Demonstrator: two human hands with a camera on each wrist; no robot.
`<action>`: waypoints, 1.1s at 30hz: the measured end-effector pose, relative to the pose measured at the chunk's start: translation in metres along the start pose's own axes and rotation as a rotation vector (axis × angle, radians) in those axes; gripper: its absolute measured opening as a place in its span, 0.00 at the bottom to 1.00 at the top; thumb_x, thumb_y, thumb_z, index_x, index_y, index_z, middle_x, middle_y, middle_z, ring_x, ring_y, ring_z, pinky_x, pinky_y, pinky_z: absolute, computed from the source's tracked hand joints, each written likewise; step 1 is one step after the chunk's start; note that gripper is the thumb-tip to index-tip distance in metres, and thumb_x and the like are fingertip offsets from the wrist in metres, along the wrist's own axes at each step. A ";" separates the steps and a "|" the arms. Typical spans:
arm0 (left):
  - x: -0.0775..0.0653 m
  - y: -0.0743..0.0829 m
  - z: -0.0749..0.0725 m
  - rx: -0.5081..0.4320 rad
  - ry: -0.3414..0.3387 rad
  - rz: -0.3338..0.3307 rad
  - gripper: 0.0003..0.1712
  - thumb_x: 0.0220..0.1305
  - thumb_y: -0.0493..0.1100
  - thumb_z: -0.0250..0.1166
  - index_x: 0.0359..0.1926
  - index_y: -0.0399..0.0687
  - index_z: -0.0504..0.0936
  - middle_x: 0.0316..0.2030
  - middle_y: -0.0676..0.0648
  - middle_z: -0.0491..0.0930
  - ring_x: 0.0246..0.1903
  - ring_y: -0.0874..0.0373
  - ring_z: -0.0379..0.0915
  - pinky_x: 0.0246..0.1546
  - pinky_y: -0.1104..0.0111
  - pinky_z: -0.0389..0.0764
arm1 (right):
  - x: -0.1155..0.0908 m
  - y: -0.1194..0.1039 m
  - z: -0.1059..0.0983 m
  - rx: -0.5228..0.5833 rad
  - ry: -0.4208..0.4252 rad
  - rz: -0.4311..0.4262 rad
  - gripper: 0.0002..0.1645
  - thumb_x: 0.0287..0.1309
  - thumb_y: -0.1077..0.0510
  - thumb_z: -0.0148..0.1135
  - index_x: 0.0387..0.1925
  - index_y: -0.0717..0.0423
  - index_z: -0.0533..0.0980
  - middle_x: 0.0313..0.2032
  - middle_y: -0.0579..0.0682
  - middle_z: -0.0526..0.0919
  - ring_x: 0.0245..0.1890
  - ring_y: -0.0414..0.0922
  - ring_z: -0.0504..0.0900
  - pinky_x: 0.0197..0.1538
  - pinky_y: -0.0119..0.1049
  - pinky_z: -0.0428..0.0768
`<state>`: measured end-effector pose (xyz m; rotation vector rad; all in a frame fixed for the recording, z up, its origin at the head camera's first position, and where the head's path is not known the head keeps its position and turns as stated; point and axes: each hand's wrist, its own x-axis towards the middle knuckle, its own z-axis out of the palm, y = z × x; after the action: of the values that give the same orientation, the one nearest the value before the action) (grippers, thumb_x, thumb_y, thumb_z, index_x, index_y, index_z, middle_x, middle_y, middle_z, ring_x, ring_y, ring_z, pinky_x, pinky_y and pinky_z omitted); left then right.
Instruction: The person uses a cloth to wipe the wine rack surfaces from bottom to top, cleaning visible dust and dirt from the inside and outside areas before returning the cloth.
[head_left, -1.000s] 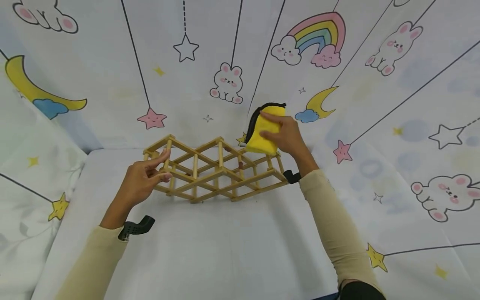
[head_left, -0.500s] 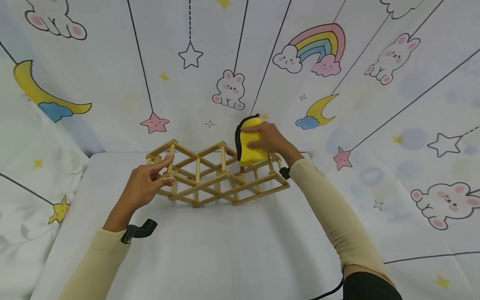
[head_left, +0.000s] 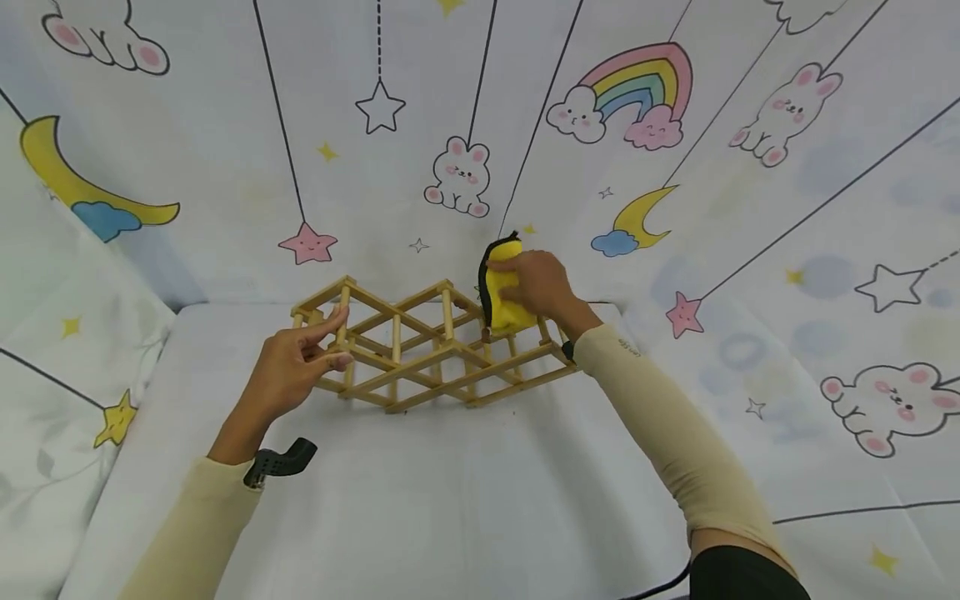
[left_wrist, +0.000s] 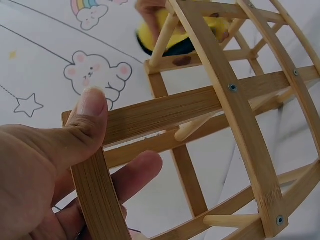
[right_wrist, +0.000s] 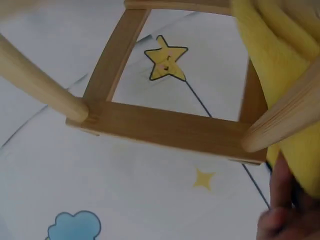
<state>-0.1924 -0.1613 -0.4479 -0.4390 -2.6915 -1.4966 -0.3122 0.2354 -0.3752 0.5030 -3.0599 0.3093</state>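
A wooden lattice rack, made of crossed slats joined by round dowels, stands on the white surface. My left hand grips its left end; in the left wrist view the thumb lies over a slat, with fingers behind it. My right hand holds a folded yellow cloth with a black edge at the rack's back right part. In the right wrist view the cloth lies beside a slat and dowel, with some fingers showing below it. Dark brown marks show on the wood near the cloth.
A white cover lies under the rack. Behind and to the right hangs a white sheet printed with rabbits, stars, moons and a rainbow. A black cable runs near the right elbow.
My right hand has brought the yellow cloth left and down onto the rack's back right part, then slightly right. The left hand keeps its grip, and the rack stays in place.
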 end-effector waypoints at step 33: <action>-0.002 0.011 0.004 0.087 0.046 -0.011 0.43 0.66 0.48 0.76 0.77 0.72 0.69 0.32 0.44 0.82 0.23 0.59 0.60 0.20 0.69 0.64 | -0.023 -0.024 -0.016 0.233 -0.011 0.200 0.28 0.65 0.58 0.75 0.66 0.42 0.83 0.68 0.59 0.82 0.51 0.55 0.83 0.44 0.43 0.87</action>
<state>-0.1874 -0.1528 -0.4410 -0.3812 -2.7149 -1.3682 -0.2830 0.2232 -0.3557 0.2026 -3.1052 0.6771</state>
